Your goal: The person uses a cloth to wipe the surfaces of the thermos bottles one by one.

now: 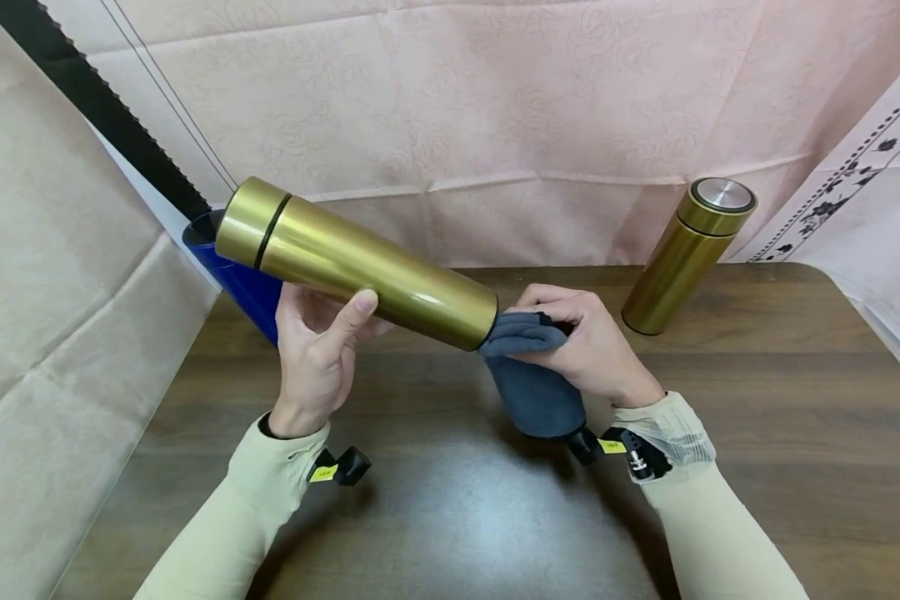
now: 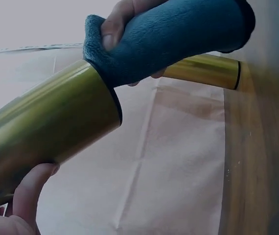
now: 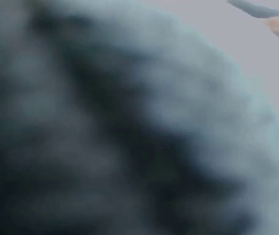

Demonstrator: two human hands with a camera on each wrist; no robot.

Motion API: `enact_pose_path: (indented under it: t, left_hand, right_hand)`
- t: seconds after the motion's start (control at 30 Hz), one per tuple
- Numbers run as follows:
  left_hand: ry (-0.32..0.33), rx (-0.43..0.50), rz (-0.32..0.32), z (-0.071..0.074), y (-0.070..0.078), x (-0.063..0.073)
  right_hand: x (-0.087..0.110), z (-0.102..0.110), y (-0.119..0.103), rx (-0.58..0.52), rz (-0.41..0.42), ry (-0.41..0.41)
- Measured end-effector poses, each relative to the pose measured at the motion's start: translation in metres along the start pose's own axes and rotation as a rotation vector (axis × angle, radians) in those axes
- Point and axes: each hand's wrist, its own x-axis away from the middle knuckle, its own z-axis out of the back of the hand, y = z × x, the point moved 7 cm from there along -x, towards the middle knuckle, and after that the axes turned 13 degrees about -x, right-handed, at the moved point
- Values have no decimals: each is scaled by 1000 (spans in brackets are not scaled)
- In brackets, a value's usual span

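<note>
My left hand [image 1: 318,358] grips a gold thermos flask [image 1: 378,271] by its middle, thumb on the near side. The flask is tilted in the air, its capped end up to the left and its base down to the right. At the base, my right hand [image 1: 588,342] holds a folded grey-blue cloth [image 1: 536,392] against the bottom rim. In the left wrist view the cloth [image 2: 169,39] bunches at the base, pinched under the right thumb. Blurred cloth [image 3: 129,122] fills most of the right wrist view, hiding most of that hand.
Another gold flask [image 1: 682,258] with a silver-topped lid stands upright at the back right of the wooden table [image 1: 435,517]. Behind the held flask, at the left, is a blue cone-shaped object [image 1: 243,287]. Pink patterned fabric [image 1: 457,108] hangs along the back.
</note>
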Motion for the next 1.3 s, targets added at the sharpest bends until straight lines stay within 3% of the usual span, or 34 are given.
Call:
enact_pose_path:
  t: [0.2, 0.3, 0.67, 0.9, 1.07, 1.3]
  left_hand:
    - [-26, -23, -70, -4, 10, 4]
    - [-34, -32, -80, -5, 12, 6]
    - [-25, -25, -89, -6, 5, 7]
    - [-30, -5, -73, -5, 4, 2]
    - [-47, 63, -68, -2, 5, 0]
    - [-65, 143, -89, -1, 6, 0]
  right_hand:
    - [-1, 15, -5, -4, 27, 190]
    - [-1, 16, -2, 7, 7, 225]
    - [-5, -5, 9, 87, -20, 62]
    - [-4, -15, 7, 59, -21, -53]
    - [-3, -9, -3, 30, 16, -41]
    - [-3, -2, -8, 19, 53, 57]
